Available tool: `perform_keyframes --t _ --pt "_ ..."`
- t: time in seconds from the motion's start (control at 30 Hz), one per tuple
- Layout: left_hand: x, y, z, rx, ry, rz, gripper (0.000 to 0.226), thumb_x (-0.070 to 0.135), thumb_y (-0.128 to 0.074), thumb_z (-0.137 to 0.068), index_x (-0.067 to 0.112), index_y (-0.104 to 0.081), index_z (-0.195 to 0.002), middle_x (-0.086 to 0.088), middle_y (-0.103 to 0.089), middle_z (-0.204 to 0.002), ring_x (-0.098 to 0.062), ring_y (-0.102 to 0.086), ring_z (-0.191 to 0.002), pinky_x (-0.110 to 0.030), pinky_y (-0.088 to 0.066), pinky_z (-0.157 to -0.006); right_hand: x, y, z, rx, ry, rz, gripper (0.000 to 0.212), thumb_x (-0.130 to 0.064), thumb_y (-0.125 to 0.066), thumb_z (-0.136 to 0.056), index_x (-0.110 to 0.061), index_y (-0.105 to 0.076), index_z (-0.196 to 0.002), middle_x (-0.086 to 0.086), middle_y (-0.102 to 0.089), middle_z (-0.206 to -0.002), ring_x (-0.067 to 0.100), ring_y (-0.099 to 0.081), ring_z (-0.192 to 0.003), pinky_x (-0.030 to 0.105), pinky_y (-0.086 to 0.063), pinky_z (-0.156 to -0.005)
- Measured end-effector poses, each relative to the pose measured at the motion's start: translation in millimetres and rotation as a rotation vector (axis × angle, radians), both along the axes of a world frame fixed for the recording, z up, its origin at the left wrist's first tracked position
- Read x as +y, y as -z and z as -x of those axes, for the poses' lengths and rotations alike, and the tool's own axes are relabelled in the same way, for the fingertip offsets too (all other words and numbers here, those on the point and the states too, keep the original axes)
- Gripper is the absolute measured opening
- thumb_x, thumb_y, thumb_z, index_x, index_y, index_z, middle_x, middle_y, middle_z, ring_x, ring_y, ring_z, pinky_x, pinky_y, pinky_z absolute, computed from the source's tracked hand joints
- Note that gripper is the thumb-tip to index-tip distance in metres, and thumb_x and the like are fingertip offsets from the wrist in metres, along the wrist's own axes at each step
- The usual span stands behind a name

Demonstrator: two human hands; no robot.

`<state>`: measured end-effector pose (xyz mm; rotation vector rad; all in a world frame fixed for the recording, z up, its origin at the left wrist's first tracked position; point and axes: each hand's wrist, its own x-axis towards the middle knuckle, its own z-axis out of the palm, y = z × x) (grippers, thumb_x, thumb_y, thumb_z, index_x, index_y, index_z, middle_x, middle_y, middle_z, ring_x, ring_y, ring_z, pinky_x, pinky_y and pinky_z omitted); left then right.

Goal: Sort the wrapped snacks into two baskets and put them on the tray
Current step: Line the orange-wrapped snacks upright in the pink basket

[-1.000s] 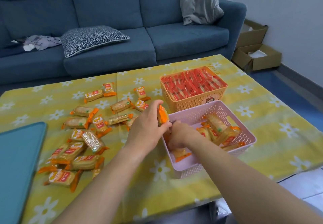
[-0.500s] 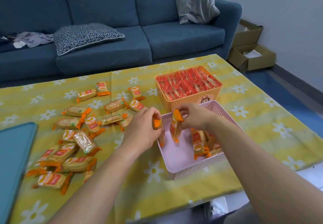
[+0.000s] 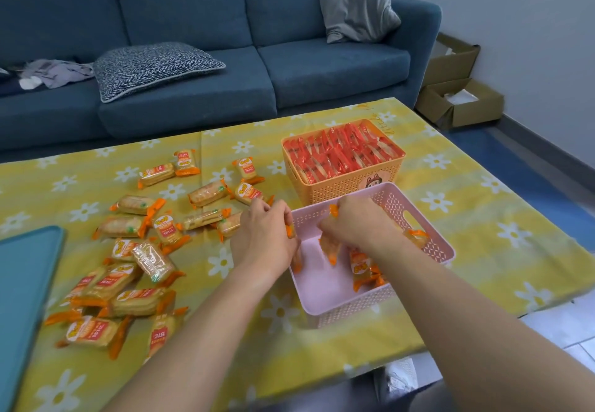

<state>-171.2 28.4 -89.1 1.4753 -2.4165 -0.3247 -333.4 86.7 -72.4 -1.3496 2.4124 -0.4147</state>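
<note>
1. Now pink basket is seen by table's near edge, near floor bare.
2. Snacks are pinched: left hand at rim, right hand inside.
3. Orange basket behind; loose snacks, tray left.
</note>
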Motion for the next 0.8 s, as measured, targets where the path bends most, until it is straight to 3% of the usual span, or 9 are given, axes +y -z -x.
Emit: perform_keyframes --t 0.1,0.23,0.37,0.43,0.5,0.57,0.6,0.7,0.8 --pt "2.4 -0.3 2.4 -0.027 -0.001 0.011 0.033 0.045 -0.076 -0.076 0.033 -0.048 -0.089 0.004 -0.041 -0.101 -0.023 -0.048 -0.097 -0.034 -0.037 -0.060 -2.6 7.3 -10.1 -0.157 0.009 0.000 0.042 -0.037 -0.062 -0.082 -0.010 -0.066 -0.050 0.001 -0.067 -0.051 0.017 -0.070 -0.055 0.029 -0.057 -0.057" --pt "1.8 1.7 2.5 -0.039 0.080 0.073 0.038 0.039 -0.078 -0.077 0.033 -0.049 -0.102 0.004 -0.041 -0.112 -0.024 -0.041 -0.104 -0.033 -0.033 -0.069 -9.8 4.5 -22.6 -0.613 0.036 -0.018 0.043 -0.048 -0.061 -0.086 -0.010 -0.073 -0.070 0.006 -0.074 -0.062 0.020 -0.071 -0.056 0.031 -0.060 -0.055" --pt "1.0 4.8 1.3 -0.047 0.200 0.194 0.046 0.042 -0.080 -0.074 0.038 -0.051 -0.110 0.005 -0.040 -0.111 -0.023 -0.040 -0.100 -0.031 -0.038 -0.075 -7.2 -7.3 -11.0 -0.756 0.059 -0.149 0.039 -0.043 -0.046 -0.092 -0.012 -0.070 -0.096 0.008 -0.075 -0.081 0.024 -0.070 -0.069 0.034 -0.057 -0.067" --pt "-0.3 5.5 0.3 -0.063 0.195 0.194 0.035 0.034 -0.077 -0.076 0.039 -0.056 -0.104 0.007 -0.038 -0.106 -0.020 -0.033 -0.094 -0.030 -0.033 -0.073 -1.8 -12.2 2.6 -0.582 0.070 -0.091 0.029 -0.025 -0.045 -0.092 -0.006 -0.067 -0.096 0.011 -0.073 -0.082 0.030 -0.071 -0.071 0.035 -0.057 -0.064" --pt "-1.1 5.1 0.9 -0.066 0.186 0.175 0.029 0.032 -0.074 -0.077 0.038 -0.058 -0.100 0.009 -0.035 -0.103 -0.018 -0.028 -0.092 -0.030 -0.029 -0.073 6.8 -11.1 15.9 -0.160 0.000 -0.069 0.015 -0.013 -0.048 -0.089 -0.006 -0.057 -0.079 0.013 -0.066 -0.074 0.034 -0.067 -0.071 0.033 -0.052 -0.058" --pt "-0.8 3.7 3.1 -0.071 0.187 0.178 0.027 0.033 -0.073 -0.075 0.037 -0.057 -0.096 0.009 -0.035 -0.103 -0.021 -0.033 -0.095 -0.031 -0.028 -0.072 16.7 -5.8 16.6 0.132 -0.073 -0.186 0.011 -0.010 -0.055 -0.084 -0.010 -0.052 -0.073 0.013 -0.067 -0.089 0.033 -0.064 -0.082 0.032 -0.046 -0.061" --pt "-0.4 3.2 3.8 -0.078 0.189 0.183 0.028 0.034 -0.074 -0.074 0.037 -0.056 -0.096 0.008 -0.036 -0.104 -0.022 -0.036 -0.097 -0.031 -0.028 -0.071 21.2 -2.6 14.0 0.211 -0.101 -0.266 0.004 -0.011 -0.059 -0.082 -0.012 -0.056 -0.080 0.012 -0.069 -0.101 0.032 -0.065 -0.091 0.033 -0.046 -0.065" --pt "0.3 1.8 5.1 -0.111 0.196 0.203 0.036 0.040 -0.080 -0.071 0.036 -0.055 -0.096 0.007 -0.040 -0.106 -0.023 -0.039 -0.100 -0.032 -0.029 -0.071 24.4 10.0 6.0 0.348 -0.107 -0.382 0.041 -0.019 -0.067 -0.082 -0.016 -0.062 -0.122 0.008 -0.064 -0.124 0.029 -0.061 -0.115 0.037 -0.049 -0.074" --pt "-2.8 -2.9 6.5 -0.156 0.209 0.171 0.045 0.046 -0.085 -0.065 0.035 -0.053 -0.095 0.007 -0.038 -0.106 -0.022 -0.038 -0.102 -0.031 -0.031 -0.072 23.8 14.7 3.8 0.442 -0.151 -0.363 0.039 -0.022 -0.062 -0.087 -0.019 -0.061 -0.126 0.006 -0.063 -0.126 0.027 -0.058 -0.119 0.041 -0.052 -0.087"
